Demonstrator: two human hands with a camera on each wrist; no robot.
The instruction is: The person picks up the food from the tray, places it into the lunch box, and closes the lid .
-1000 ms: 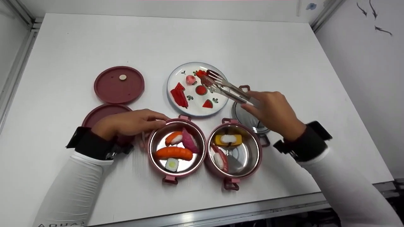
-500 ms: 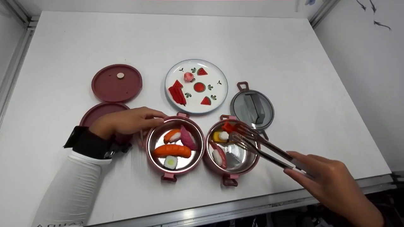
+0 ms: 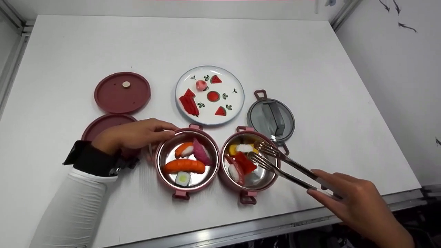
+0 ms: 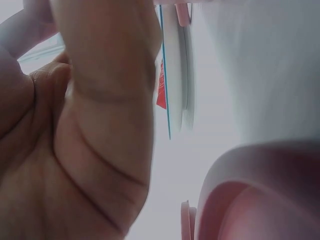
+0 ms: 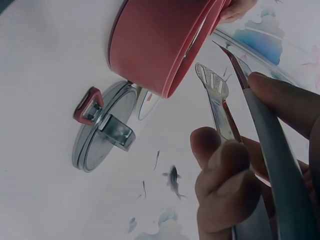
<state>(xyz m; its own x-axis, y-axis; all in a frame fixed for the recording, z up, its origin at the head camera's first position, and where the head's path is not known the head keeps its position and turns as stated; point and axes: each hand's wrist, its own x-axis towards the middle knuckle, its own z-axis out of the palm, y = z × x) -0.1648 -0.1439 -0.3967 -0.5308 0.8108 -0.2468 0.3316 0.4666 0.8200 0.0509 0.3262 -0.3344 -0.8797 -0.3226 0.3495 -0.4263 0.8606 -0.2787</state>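
My left hand (image 3: 141, 134) holds the left side of the left pot (image 3: 181, 191), its fingertips at the rim. My right hand (image 3: 355, 193) grips metal serving tongs (image 3: 296, 168), also seen in the right wrist view as slotted tongs (image 5: 215, 90). Their fork-like ends stand apart over the right pot (image 3: 237, 187). A flat red slice (image 3: 247, 163) lies in that pot beside a yellow-topped sushi (image 3: 243, 148) and a red-and-white sushi (image 3: 235, 172). Inside the left pot are a long orange piece (image 3: 184, 166), a purple sushi (image 3: 201, 152), an orange sushi (image 3: 184, 150) and a small roll (image 3: 182, 179).
Beyond the pots stands a watermelon-patterned plate (image 3: 229, 106) bearing red slices (image 3: 188, 103) and a pink round piece (image 3: 201, 85). A clear handled lid (image 3: 287, 120) lies right of it. Two dark red lids (image 3: 137, 98) lie at left, one partly under my left hand.
The tongs have carried a red slice from the plate to the right pot, where it now lies free of them. My left hand has stayed at the left pot.
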